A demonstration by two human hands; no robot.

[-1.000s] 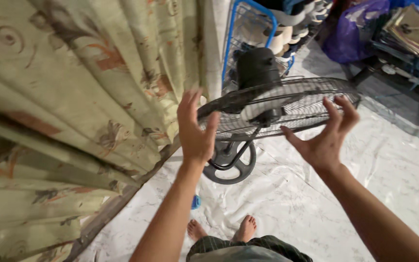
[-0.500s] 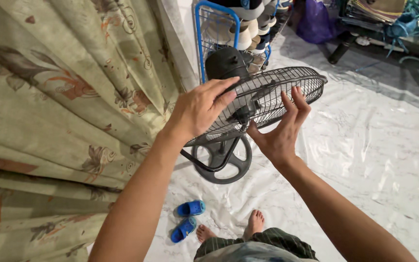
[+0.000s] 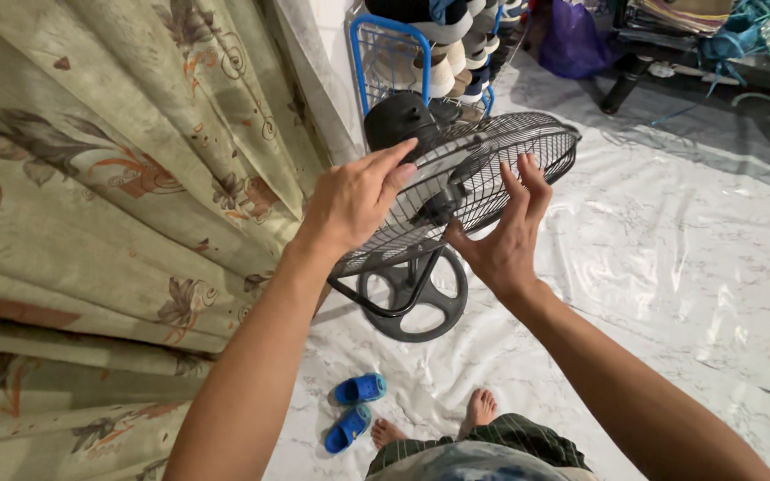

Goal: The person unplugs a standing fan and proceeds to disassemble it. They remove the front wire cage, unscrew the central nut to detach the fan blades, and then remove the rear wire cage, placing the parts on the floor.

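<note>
The black floor fan (image 3: 465, 178) stands on the marbled floor (image 3: 670, 267) beside the floral curtain (image 3: 109, 178). The left hand (image 3: 354, 200) lies flat on the fan's grille, fingers extended, gripping nothing. The right hand (image 3: 501, 236) is spread open against the grille front.

The floor (image 3: 670, 267) is covered with a glossy sheet in white marble pattern. On it stands the round black base (image 3: 413, 303) of a fan. Near the base, to the left, lie two small blue sandals (image 3: 355, 410). The person's bare feet (image 3: 479, 411) stand just beside the sandals. Farther back, a blue wire rack (image 3: 389, 53) and a purple bag (image 3: 574, 40) rest on the floor.
</note>
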